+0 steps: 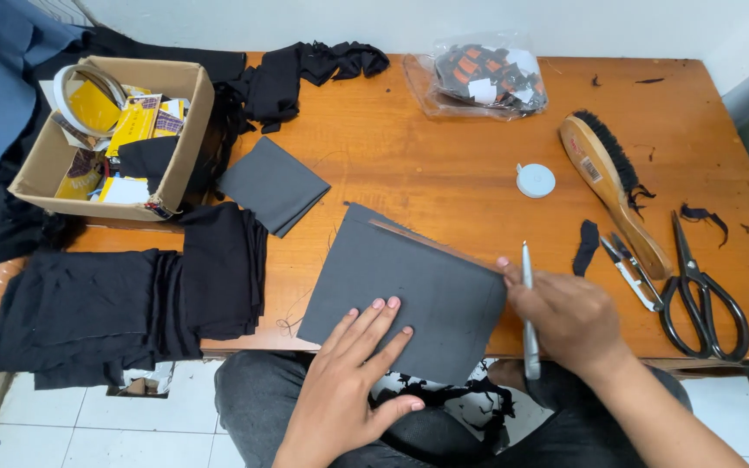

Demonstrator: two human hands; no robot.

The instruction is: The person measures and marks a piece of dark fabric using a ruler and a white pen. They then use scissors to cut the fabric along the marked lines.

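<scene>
Grey cloth panel [405, 290] lies under flat, open left hand [353, 381]; right hand [565, 316] grip closes round half-hidden silver pen [528, 303].

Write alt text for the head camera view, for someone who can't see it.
Seen from above, a person's left hand presses flat on a dark grey cloth square on a wooden table, while the right hand holds a slim silver tool at the cloth's edge. Scissors, a brush and a cardboard box lie around.
</scene>
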